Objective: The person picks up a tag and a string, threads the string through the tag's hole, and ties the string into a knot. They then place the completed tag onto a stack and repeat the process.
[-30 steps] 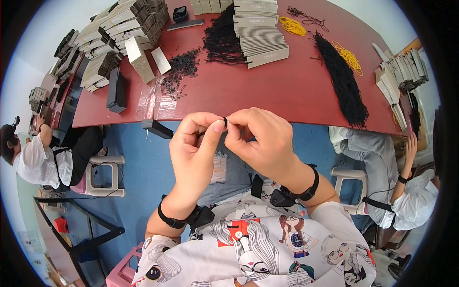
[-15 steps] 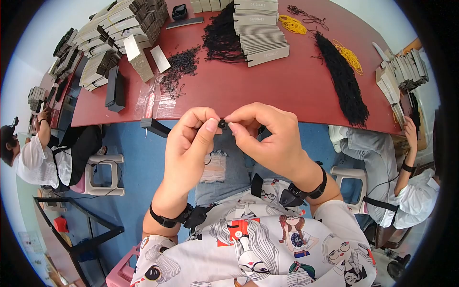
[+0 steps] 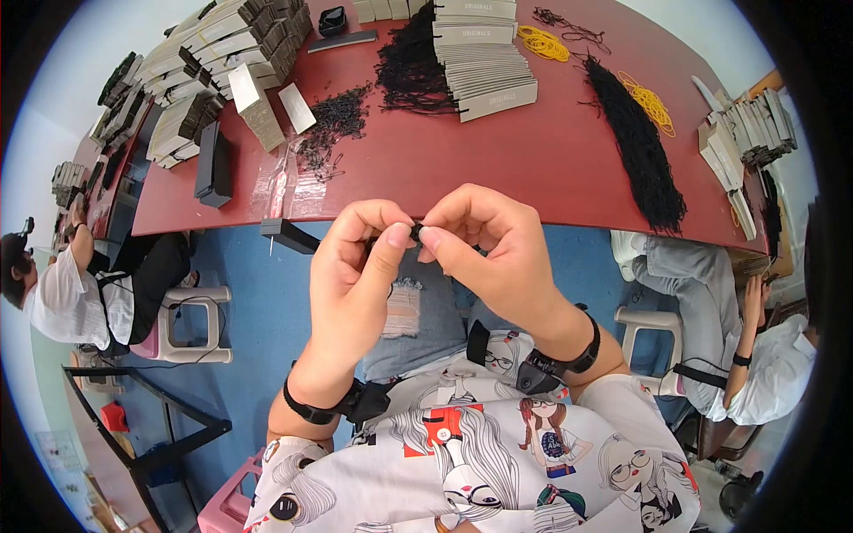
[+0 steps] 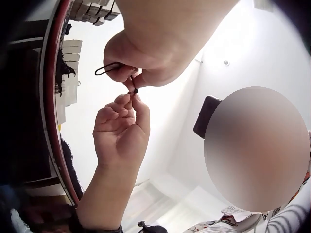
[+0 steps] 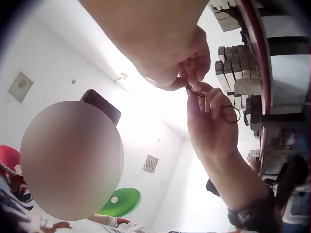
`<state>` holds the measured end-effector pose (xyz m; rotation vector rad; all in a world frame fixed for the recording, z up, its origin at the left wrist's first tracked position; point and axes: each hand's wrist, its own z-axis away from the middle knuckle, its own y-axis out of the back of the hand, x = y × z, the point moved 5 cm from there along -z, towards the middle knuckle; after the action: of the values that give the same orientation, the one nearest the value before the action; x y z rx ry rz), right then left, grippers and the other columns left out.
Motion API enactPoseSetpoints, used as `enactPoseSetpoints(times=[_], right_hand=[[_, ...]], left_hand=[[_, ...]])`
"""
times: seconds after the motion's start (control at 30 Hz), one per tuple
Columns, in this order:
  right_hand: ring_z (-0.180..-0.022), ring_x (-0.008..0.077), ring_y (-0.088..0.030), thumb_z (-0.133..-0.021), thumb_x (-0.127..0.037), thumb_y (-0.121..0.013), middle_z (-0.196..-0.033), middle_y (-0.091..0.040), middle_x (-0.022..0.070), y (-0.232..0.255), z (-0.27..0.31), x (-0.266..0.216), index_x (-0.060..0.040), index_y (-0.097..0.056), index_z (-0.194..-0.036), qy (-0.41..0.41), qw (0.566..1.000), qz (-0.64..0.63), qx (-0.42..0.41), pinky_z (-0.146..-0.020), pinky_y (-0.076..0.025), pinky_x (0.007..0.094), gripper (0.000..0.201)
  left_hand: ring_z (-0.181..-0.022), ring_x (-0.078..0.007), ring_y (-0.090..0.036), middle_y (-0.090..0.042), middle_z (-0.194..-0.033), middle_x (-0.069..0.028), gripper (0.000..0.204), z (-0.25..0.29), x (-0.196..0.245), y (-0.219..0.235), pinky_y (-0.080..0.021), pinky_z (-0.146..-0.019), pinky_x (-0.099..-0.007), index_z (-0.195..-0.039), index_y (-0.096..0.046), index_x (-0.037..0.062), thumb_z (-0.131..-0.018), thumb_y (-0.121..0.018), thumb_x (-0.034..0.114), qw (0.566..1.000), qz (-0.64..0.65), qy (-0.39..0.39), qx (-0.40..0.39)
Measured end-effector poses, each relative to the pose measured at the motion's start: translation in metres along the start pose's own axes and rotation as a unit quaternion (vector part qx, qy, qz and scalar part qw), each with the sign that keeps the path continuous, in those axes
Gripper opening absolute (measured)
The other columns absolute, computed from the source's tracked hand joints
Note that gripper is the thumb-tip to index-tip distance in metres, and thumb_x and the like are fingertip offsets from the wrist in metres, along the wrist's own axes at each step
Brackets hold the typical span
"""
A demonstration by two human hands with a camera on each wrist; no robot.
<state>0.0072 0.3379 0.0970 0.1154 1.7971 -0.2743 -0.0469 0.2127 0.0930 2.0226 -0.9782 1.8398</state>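
Black Cord Held Between Both Hands; Containers and Stock on the Worktop

The left hand [image 3: 354,258] and the right hand [image 3: 498,249] meet in front of the near edge of the red worktop [image 3: 498,169]. Each pinches the same black cord [image 4: 135,91] between thumb and forefinger, the fingertips close together. The cord shows a small dark knot or bead at the grip; a thin loop of it extends beside the left hand.

Containers: a small black tray [image 3: 333,22] sits toward the far side of the worktop; its contents cannot be made out. Clear plastic [image 3: 275,185] lies flat at the near edge, with some small black pins [image 3: 338,123] on it and the rest heaped just beyond. Whether it is a bag or a sheet cannot be determined. A black oblong block [image 3: 214,169] stands to the left of it; whether it is hollow is not visible.

Stock: a row of pale cards [image 3: 498,99], printed "ORIGINALS", stands at the far middle, black strings [image 3: 410,71] spreading from its left side. To the right lie a long black string bundle [image 3: 635,151] and yellow bands [image 3: 653,108]. Further card stacks [image 3: 182,133] occupy the left.
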Motion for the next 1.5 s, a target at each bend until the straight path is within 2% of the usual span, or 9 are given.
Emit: enactPoseSetpoints(times=[0.23, 0.3, 0.43, 0.53, 0.6, 0.8, 1.23, 1.3, 1.5], right_hand=[[-0.062, 0.0009, -0.052, -0.082, -0.006, -0.061, -0.071, -0.06, -0.0011, 0.001, 0.0, 0.0, 0.0007, -0.06, -0.084, 0.005, 1.0, 0.008, 0.008, -0.054, -0.043, 0.0173, 0.007], [-0.061, 0.0016, -0.053, -0.083, -0.007, -0.061, -0.07, -0.06, -0.0004, 0.001, 0.0, -0.001, 0.0005, -0.06, -0.084, 0.012, 0.999, 0.04, 0.01, -0.054, -0.043, 0.0179, 0.007], [-0.059, 0.0054, -0.054, -0.085, -0.008, -0.06, -0.068, -0.059, 0.0032, 0.001, 0.0, -0.006, 0.0009, -0.059, -0.086, 0.037, 0.993, 0.111, -0.008, -0.054, -0.043, 0.0205, 0.009], [-0.059, 0.0085, -0.055, -0.086, -0.008, -0.058, -0.069, -0.058, 0.0064, -0.001, 0.001, -0.007, 0.001, -0.057, -0.088, 0.062, 0.992, 0.111, -0.008, -0.054, -0.044, 0.0226, 0.009], [-0.059, 0.0092, -0.055, -0.086, -0.007, -0.057, -0.07, -0.058, 0.0069, -0.002, 0.0, -0.007, 0.0008, -0.055, -0.088, 0.079, 0.99, 0.119, -0.009, -0.054, -0.044, 0.0232, 0.008], [-0.057, 0.0112, -0.055, -0.085, -0.005, -0.057, -0.072, -0.057, 0.0077, -0.004, 0.001, -0.015, -0.0001, -0.054, -0.087, 0.127, 0.979, 0.159, 0.011, -0.052, -0.044, 0.0248, 0.006], [-0.054, 0.0102, -0.054, -0.079, -0.006, -0.061, -0.07, -0.059, 0.0057, 0.001, 0.0, -0.019, -0.0016, -0.055, -0.083, 0.148, 0.974, 0.171, 0.033, -0.05, -0.044, 0.0232, 0.008], [-0.055, 0.0102, -0.055, -0.079, -0.005, -0.061, -0.07, -0.058, 0.0057, 0.001, 0.0, -0.017, -0.0017, -0.055, -0.083, 0.139, 0.976, 0.163, 0.034, -0.05, -0.044, 0.0232, 0.008], [-0.057, 0.0113, -0.055, -0.077, -0.004, -0.062, -0.07, -0.058, 0.0056, -0.001, 0.004, -0.021, -0.0028, -0.056, -0.084, 0.146, 0.972, 0.174, 0.057, -0.05, -0.044, 0.024, 0.009]], left_hand=[[-0.062, -0.0019, -0.043, -0.058, -0.084, 0.0002, 0.01, 0.003, 0.008, 0.005, -0.034, -0.051, -0.0166, -0.094, -0.057, 0.0013, -0.086, -0.061, 0.004, 0.978, -0.187, -0.076, 0.06], [-0.059, -0.0035, -0.043, -0.058, -0.082, -0.0012, 0.007, 0.004, 0.025, -0.003, -0.034, -0.049, -0.0174, -0.089, -0.059, 0.0024, -0.082, -0.063, 0.002, 0.906, -0.372, -0.193, 0.056], [-0.059, -0.0041, -0.043, -0.058, -0.081, -0.002, 0.007, 0.004, 0.027, -0.002, -0.033, -0.049, -0.0172, -0.086, -0.06, 0.003, -0.08, -0.064, 0.002, 0.894, -0.405, -0.181, 0.056], [-0.06, -0.0037, -0.043, -0.058, -0.081, -0.001, 0.008, 0.002, 0.019, 0.002, -0.033, -0.049, -0.0175, -0.09, -0.059, 0.0021, -0.082, -0.062, 0.002, 0.939, -0.312, -0.139, 0.046], [-0.059, -0.0024, -0.042, -0.058, -0.082, -0.0008, 0.01, 0.0, 0.01, 0.003, -0.031, -0.049, -0.0168, -0.094, -0.057, 0.001, -0.086, -0.06, 0.006, 0.993, -0.107, -0.04, 0.035], [-0.054, 0.0006, -0.034, -0.058, -0.08, -0.0006, 0.015, -0.003, -0.002, 0.005, -0.024, -0.047, -0.0153, -0.098, -0.057, 0.0009, -0.089, -0.057, 0.013, 0.994, 0.078, 0.074, -0.009], [-0.057, 0.0003, -0.037, -0.059, -0.084, -0.0015, 0.015, -0.002, 0.004, 0.001, -0.027, -0.049, -0.0148, -0.097, -0.057, 0.0009, -0.089, -0.058, 0.014, 1.0, -0.029, -0.002, 0.01], [-0.056, -0.0001, -0.037, -0.059, -0.083, -0.002, 0.015, -0.002, -0.005, 0.004, -0.026, -0.049, -0.0152, -0.097, -0.057, 0.0011, -0.089, -0.059, 0.014, 0.997, 0.045, 0.069, -0.003], [-0.054, -0.0005, -0.034, -0.058, -0.08, -0.0017, 0.016, -0.003, -0.011, 0.003, -0.024, -0.047, -0.0164, -0.098, -0.058, 0.0012, -0.088, -0.059, 0.013, 0.986, 0.132, 0.096, -0.019]])
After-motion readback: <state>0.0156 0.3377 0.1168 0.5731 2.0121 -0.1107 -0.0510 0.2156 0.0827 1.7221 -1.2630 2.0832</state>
